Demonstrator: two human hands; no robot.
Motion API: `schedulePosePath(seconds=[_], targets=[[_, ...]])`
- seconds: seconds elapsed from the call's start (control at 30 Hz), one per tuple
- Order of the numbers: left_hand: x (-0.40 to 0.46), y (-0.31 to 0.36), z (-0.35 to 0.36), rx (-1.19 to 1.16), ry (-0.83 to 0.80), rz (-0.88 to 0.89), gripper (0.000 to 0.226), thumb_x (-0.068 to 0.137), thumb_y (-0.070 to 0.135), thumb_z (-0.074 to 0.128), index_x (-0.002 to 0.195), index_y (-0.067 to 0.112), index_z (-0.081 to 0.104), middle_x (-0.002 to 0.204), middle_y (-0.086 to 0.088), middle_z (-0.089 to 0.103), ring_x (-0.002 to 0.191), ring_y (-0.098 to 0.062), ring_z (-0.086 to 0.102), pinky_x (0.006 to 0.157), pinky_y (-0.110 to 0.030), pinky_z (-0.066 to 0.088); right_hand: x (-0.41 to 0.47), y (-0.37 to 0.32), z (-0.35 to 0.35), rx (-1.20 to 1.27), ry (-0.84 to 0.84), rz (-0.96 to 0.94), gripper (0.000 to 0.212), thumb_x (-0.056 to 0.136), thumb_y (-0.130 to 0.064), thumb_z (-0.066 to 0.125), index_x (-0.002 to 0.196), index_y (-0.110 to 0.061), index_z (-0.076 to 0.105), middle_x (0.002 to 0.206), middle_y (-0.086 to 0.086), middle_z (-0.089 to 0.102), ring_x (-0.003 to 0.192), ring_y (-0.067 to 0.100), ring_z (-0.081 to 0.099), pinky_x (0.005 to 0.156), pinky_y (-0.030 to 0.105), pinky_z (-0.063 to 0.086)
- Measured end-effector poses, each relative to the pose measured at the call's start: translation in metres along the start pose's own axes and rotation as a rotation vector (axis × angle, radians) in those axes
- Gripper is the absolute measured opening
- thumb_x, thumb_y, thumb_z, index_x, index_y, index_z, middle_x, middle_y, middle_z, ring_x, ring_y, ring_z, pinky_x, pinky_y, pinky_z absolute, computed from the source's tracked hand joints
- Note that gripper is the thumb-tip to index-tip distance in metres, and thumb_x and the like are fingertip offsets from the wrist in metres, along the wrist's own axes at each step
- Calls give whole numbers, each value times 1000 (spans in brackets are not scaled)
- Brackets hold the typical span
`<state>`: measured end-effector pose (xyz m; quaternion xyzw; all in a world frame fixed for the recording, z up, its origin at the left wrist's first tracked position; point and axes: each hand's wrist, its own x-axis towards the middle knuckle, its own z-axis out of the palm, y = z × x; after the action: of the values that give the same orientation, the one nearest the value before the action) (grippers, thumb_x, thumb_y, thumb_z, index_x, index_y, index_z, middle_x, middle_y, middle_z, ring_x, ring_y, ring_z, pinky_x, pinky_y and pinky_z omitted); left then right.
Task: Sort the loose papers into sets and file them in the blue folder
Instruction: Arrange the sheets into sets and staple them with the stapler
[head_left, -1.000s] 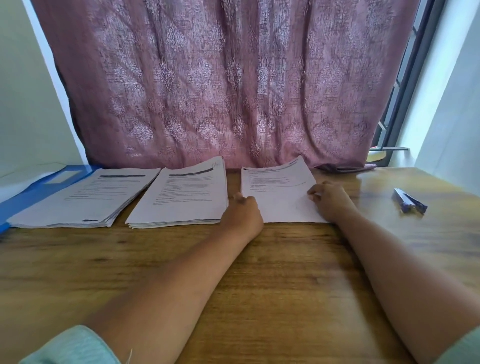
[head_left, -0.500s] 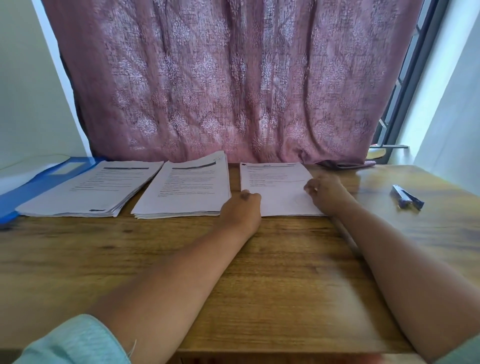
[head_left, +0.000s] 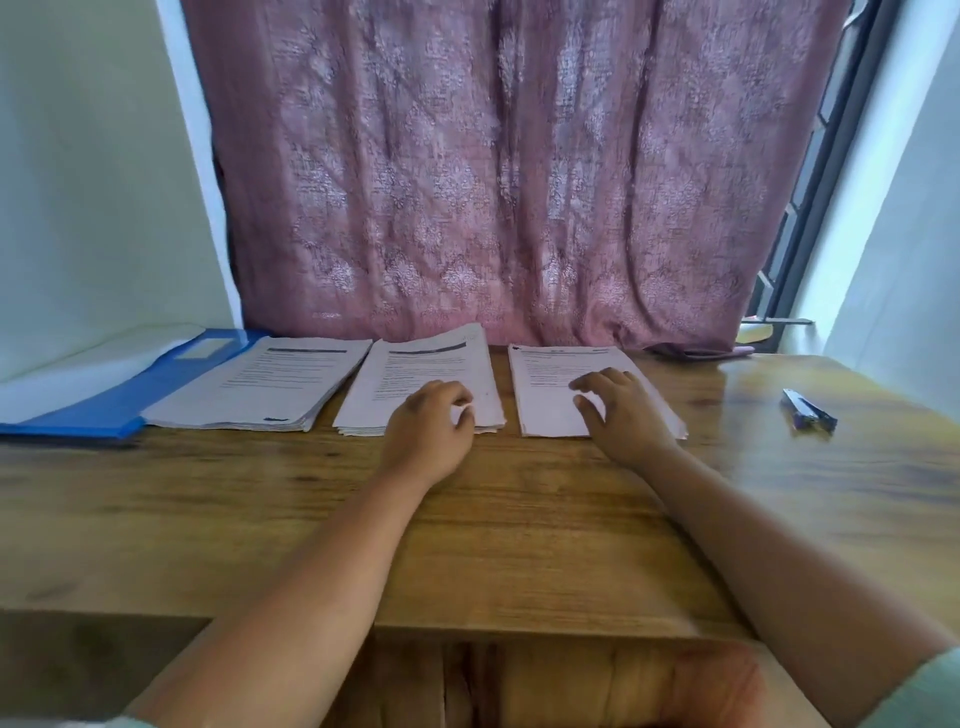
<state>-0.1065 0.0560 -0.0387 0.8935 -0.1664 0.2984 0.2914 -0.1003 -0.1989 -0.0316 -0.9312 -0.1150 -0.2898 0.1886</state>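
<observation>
Three stacks of printed papers lie in a row at the back of the wooden table (head_left: 519, 519): a left stack (head_left: 260, 384), a middle stack (head_left: 426, 369) and a right stack (head_left: 545, 395). The blue folder (head_left: 119, 405) lies open at the far left, partly under the left stack, with a white sheet on its far side. My left hand (head_left: 431, 431) is over the near right part of the middle stack, fingers loosely curled, holding nothing that I can make out. My right hand (head_left: 618, 410) rests on the right stack with its fingers spread.
A small blue stapler (head_left: 808, 410) lies on the table to the right. A pink curtain (head_left: 519, 182) hangs just behind the papers, with a window frame at the right. The table's near edge shows at the bottom.
My left hand has left the right stack's left edge and moved over to the middle stack. My right hand has uncurled and shifted onto the right stack. The camera has tilted up.
</observation>
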Motion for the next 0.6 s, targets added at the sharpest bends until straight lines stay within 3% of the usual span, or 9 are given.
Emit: schedulePosePath(seconds=[0.13,0.27,0.37,0.47,0.53,0.6], targets=[[-20,-53,-46,57,92,-138,10,87,26,66,96,22,68,104,5,69,99,-15,63,85,-33,53,8,-77,25,110,-5,-133,21,96,-17,54,114,-14,66,110,4,64,107,24,50,91,37,45],[-31,-115,-101,303,142,-238,16,88,31,65,101,23,68,110,1,67,113,-21,54,95,-41,43,26,-158,57,254,-119,-177,22,98,-19,52,116,-15,65,113,4,62,111,22,51,93,28,40],[-34,-161,-131,465,39,-290,34,94,35,58,126,25,60,141,-2,53,138,-26,36,113,-50,29,36,-208,84,303,-275,-155,30,100,-16,46,127,-11,59,127,9,57,119,25,51,98,25,35],[-32,-191,-146,523,-129,-270,46,98,35,49,144,33,41,156,2,33,148,-25,17,119,-56,11,45,-246,106,301,-449,-112,43,102,-18,42,144,-11,43,149,8,42,135,24,40,108,21,25],[-31,-202,-149,514,-218,-270,49,100,31,45,147,36,35,156,2,33,148,-23,18,120,-56,7,52,-263,117,259,-530,-143,50,102,-20,43,150,-12,33,155,7,33,141,22,32,114,24,20],[-29,-208,-153,490,-310,-273,44,100,28,43,144,34,42,148,-1,46,141,-22,33,118,-52,15,59,-270,130,161,-549,-185,48,103,-22,40,150,-14,35,155,5,34,141,21,32,118,30,22]])
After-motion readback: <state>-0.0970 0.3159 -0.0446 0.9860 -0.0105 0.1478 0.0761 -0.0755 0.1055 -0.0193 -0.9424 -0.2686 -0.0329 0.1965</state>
